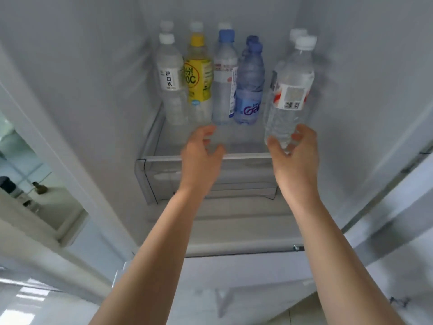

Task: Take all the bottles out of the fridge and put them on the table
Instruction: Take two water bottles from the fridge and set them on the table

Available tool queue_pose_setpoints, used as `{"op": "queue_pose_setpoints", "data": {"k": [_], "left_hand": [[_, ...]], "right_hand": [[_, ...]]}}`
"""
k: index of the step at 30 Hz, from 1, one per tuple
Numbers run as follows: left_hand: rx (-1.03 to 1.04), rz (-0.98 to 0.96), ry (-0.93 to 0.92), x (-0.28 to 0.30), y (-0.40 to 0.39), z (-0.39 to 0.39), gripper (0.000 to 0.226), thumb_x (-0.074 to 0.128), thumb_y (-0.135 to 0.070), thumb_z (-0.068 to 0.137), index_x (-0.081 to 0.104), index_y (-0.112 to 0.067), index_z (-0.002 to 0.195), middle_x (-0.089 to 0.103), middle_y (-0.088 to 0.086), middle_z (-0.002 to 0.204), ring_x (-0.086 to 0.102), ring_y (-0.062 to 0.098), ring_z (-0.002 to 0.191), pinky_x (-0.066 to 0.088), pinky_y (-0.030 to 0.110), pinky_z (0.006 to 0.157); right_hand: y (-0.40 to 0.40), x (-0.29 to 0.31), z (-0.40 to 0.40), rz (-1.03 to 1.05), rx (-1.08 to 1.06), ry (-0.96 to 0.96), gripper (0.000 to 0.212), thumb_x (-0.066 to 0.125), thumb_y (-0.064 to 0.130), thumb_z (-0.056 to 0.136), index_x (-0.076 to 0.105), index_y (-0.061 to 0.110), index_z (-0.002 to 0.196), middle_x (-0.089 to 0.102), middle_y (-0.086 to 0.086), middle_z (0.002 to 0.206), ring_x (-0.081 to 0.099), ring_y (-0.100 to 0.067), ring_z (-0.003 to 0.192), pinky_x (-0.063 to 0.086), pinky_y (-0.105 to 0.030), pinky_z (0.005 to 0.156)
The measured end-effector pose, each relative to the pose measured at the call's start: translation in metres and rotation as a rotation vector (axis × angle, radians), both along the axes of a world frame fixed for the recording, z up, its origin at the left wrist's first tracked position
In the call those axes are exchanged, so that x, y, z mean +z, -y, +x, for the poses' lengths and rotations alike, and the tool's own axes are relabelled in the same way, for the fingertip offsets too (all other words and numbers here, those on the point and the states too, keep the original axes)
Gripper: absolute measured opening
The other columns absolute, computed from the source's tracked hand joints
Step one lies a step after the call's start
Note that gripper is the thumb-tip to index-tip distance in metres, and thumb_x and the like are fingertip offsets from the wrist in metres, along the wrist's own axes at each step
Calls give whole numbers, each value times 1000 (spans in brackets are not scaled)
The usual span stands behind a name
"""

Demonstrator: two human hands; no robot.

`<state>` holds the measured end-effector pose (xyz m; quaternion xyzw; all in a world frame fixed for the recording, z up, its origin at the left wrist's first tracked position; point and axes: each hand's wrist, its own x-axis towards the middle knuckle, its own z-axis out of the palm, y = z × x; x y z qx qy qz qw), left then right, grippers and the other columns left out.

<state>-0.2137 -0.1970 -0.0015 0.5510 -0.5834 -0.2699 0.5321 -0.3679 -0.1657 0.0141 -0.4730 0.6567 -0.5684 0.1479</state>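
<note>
Several bottles stand in a row at the back of the fridge shelf (164,146): a clear one with a white cap (169,78), a yellow-labelled one (199,83), a clear one with a blue cap (223,85) and a blue-tinted one (249,90). My right hand (295,151) grips the base of a clear white-capped bottle with a barcode label (289,95), held tilted just right of the row. My left hand (202,151) reaches in with fingers spread, just below the yellow-labelled bottle, holding nothing.
A clear plastic drawer (150,174) sits under the shelf. White fridge walls close in on both sides. The fridge door (386,207) stands open at right. A room with dark items (39,187) shows at lower left.
</note>
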Motion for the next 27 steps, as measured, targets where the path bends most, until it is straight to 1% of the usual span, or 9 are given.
{"op": "queue_pose_setpoints", "data": {"k": [3, 6, 12, 15, 18, 20, 23, 25, 27], "left_hand": [[19, -23, 2, 6, 33, -5, 40, 65, -10, 85, 56, -13, 123, 61, -2, 117, 57, 14, 106, 49, 35, 95], [-20, -23, -26, 10, 63, -15, 40, 65, -9, 85, 55, -9, 124, 61, 2, 118, 57, 16, 107, 49, 37, 97], [-208, -87, 4, 18, 102, -47, 37, 65, 0, 83, 59, -1, 119, 66, 12, 115, 63, 18, 102, 52, 33, 94], [-300, -88, 22, 19, 119, -64, 37, 63, 3, 84, 59, 1, 121, 66, 12, 116, 63, 20, 106, 50, 33, 98], [-369, -64, 16, 20, 131, -78, 39, 62, 3, 86, 58, 0, 125, 65, 11, 121, 61, 19, 112, 46, 26, 100], [-406, -54, -17, 20, 137, -87, 45, 62, 2, 87, 53, 0, 131, 61, 12, 127, 58, 19, 118, 44, 28, 103], [-453, -48, -2, 20, 140, -97, 49, 62, -2, 89, 48, -4, 136, 57, -2, 128, 50, 4, 116, 41, 21, 100], [-472, -68, 18, 20, 141, -104, 48, 63, -8, 90, 48, -9, 136, 54, -11, 124, 48, 0, 112, 41, 19, 98], [-479, -91, 24, 19, 143, -112, 52, 68, -15, 87, 47, -12, 135, 60, -3, 128, 56, 9, 116, 47, 31, 100]], "right_hand": [[22, 1, -8, 54, -36, 16, 73, 68, 30, 85, 30, 9, 144, 46, -11, 138, 51, -25, 122, 39, -33, 104], [39, 3, -11, 79, -51, 14, 74, 67, 29, 86, 27, 11, 146, 44, -9, 141, 47, -22, 127, 31, -17, 91], [72, 3, -13, -1, -72, 74, 78, 74, 29, 73, 35, 10, 138, 53, -11, 130, 56, -24, 117, 46, -37, 101], [82, 5, -18, -2, -90, 65, 73, 79, 20, 75, 39, 9, 135, 55, -8, 130, 56, -20, 116, 42, -19, 92], [88, 4, -24, -12, -100, 49, 68, 79, 20, 76, 42, 9, 132, 58, -6, 127, 58, -18, 112, 42, -17, 86], [87, 5, -25, -28, -100, 45, 66, 79, 19, 76, 43, 8, 130, 59, -4, 125, 58, -15, 109, 43, -12, 82], [83, 5, -29, -37, -107, 34, 62, 79, 16, 75, 46, 10, 127, 61, 1, 118, 59, -7, 101, 41, 1, 75], [80, 5, -32, -46, -121, 25, 61, 80, 17, 74, 48, 10, 126, 62, 3, 115, 60, -6, 99, 43, 0, 75], [77, 5, -36, -40, -137, 20, 61, 80, 19, 74, 49, 11, 126, 62, 4, 115, 61, -6, 100, 46, -7, 78]]}}
